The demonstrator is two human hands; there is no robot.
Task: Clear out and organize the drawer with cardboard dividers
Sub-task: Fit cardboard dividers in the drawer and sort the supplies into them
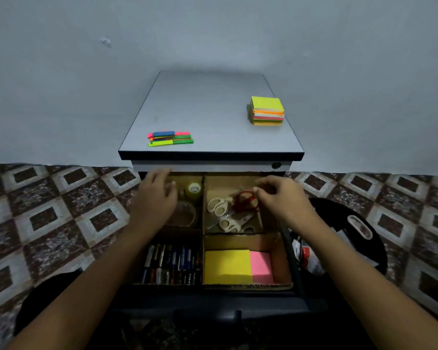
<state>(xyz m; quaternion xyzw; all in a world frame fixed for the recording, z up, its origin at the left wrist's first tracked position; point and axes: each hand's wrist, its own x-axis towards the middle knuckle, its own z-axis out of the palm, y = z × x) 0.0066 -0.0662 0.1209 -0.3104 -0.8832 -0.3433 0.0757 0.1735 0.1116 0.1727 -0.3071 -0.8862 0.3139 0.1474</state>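
Single head view: looks forward and down, close above open drawer point(292, 258), cabinet top point(213, 114) beyond.

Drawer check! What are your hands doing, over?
Left hand open over tape rolls. Right hand fingertips at red scissors, grip unclear. Cardboard dividers in, four compartments filled. Nothing in the way.

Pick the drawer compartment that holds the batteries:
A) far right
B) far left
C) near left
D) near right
C: the batteries lie near left, beside the notes; the tape is far left and the scissors far right.
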